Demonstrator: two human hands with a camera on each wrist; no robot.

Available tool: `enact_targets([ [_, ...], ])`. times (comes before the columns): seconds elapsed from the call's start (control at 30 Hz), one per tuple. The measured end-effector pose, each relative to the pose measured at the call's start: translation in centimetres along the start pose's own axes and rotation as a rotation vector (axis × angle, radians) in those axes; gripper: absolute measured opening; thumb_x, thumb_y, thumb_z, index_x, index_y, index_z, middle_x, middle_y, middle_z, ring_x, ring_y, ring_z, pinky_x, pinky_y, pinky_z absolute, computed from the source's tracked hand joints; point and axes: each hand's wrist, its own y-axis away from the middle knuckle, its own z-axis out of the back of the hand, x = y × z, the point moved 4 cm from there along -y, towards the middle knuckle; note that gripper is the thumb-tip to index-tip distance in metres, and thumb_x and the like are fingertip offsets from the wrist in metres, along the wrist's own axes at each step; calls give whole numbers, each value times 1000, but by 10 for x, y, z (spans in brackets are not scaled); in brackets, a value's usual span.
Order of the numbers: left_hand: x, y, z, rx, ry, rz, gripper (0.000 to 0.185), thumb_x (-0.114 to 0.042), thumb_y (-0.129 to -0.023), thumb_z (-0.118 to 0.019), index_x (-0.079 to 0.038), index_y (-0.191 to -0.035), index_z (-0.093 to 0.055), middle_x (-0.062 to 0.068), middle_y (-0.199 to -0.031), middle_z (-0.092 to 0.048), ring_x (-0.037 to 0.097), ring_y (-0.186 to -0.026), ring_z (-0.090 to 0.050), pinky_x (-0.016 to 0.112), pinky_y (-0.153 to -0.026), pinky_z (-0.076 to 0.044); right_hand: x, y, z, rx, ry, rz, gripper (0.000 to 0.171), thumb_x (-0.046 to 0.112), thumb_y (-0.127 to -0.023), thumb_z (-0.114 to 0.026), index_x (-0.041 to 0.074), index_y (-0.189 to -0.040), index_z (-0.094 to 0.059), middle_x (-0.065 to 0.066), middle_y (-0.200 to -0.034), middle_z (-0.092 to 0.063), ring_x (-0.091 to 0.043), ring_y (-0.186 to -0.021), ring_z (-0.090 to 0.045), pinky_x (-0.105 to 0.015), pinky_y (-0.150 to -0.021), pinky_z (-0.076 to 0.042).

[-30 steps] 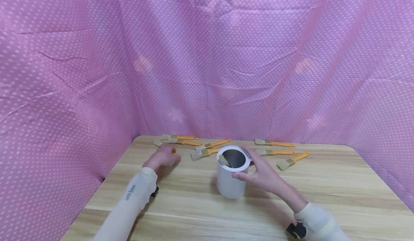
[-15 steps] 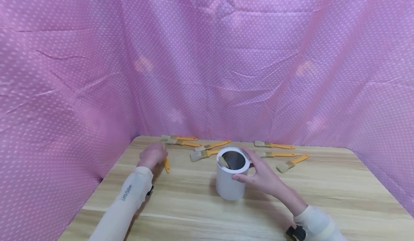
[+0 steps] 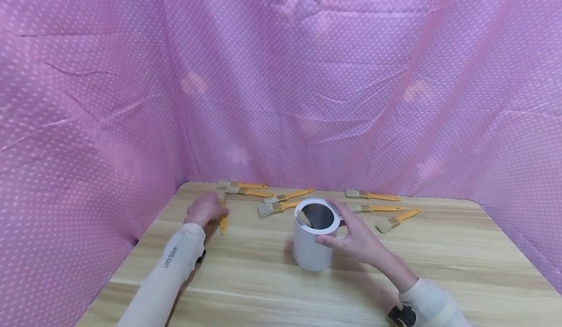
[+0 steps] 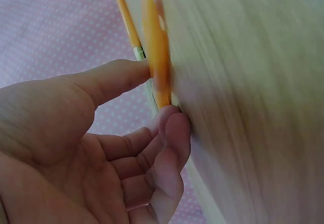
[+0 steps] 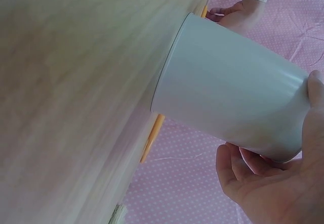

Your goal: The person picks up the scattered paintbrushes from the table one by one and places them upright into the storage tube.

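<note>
My left hand [image 3: 204, 210] is at the table's left side and pinches a paintbrush [image 3: 223, 224] by its orange handle between thumb and fingertips. The brush lies at the tabletop, handle end towards me, pale bristles away. In the left wrist view the thumb presses the orange handle [image 4: 156, 42] and the fingers curl beneath it. A white can [image 3: 312, 251] stands upright near the middle. My right hand [image 3: 357, 236] holds it near the rim, thumb in front and fingers behind. Bristles of another brush [image 3: 303, 218] show inside the can; its handle is hidden.
Two brushes [image 3: 248, 193] lie at the back left, two more [image 3: 274, 209] behind the can. To the right are several others, including a slanted brush [image 3: 397, 221]. A pink dotted curtain [image 3: 281, 97] encloses the back and sides of the wooden table [image 3: 263, 293].
My left hand has moved a little left, and the brush in it has swung so its handle points towards me. The right hand and the can stay put.
</note>
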Motion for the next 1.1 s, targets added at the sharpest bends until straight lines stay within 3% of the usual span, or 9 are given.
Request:
enact_targets([
  [0.1,3,-2,3,-6,-4,-23,24,-22,-88,-72,-4,-97,-60,13,-88,-59,31,-79,-54,50,-76,-44,1,0,0,-1,3,-3,94,46,-78,-88,9,-151,-42,-2,-135,-59,-17,-112,-60,-37,-90,-55],
  [0.2,7,-3,6,-19,35,-48,32,-16,-84,-71,1,-109,-61,16,-95,-61,32,-82,-56,51,-78,-48,2,0,0,3,2,-4,95,46,-78,-88,8,-151,-42,-3,-135,-58,-17,-112,-60,-37,-90,-55],
  [0.33,14,-4,8,4,127,-48,20,-12,-84,-70,1,-96,-59,13,-84,-60,25,-70,-57,37,-64,-51,2,1,0,8,-2,-5,95,46,-78,-88,6,-152,-41,-3,-136,-58,-18,-113,-60,-38,-91,-55],
  [0.4,16,-5,9,30,156,-30,17,-12,-85,-70,-3,-85,-55,9,-73,-57,21,-61,-56,30,-53,-48,2,2,0,7,-3,-6,96,47,-78,-88,6,-152,-41,-3,-137,-58,-18,-114,-60,-38,-91,-55],
  [0.5,16,-4,12,52,148,-10,18,-15,-87,-70,-6,-82,-55,6,-69,-54,19,-59,-53,25,-50,-43,2,2,0,7,-1,-7,96,47,-79,-87,6,-152,-41,-3,-138,-58,-18,-114,-60,-38,-91,-55],
  [0.7,10,2,20,66,81,8,23,-22,-90,-69,-6,-78,-59,9,-77,-55,25,-70,-54,32,-59,-43,2,2,0,6,2,-9,96,48,-79,-87,6,-152,-41,-3,-137,-58,-18,-113,-60,-37,-91,-55],
  [0.87,3,6,29,69,75,17,20,-20,-87,-68,-6,-76,-60,9,-77,-56,25,-68,-52,33,-59,-44,3,2,0,8,4,-9,95,48,-79,-87,9,-152,-41,-2,-138,-58,-18,-115,-59,-38,-91,-55],
  [1.03,-6,13,36,70,141,-4,18,-22,-88,-69,-4,-87,-64,9,-84,-61,27,-75,-57,39,-67,-50,2,2,0,8,7,-18,95,49,-78,-87,9,-152,-41,-1,-137,-58,-17,-114,-60,-38,-91,-55],
  [1.1,-11,15,38,70,175,-37,20,-24,-90,-68,-6,-83,-62,6,-78,-58,25,-71,-55,39,-66,-49,2,2,0,8,10,-22,96,49,-78,-87,8,-152,-41,-2,-137,-58,-17,-113,-60,-39,-91,-55],
])
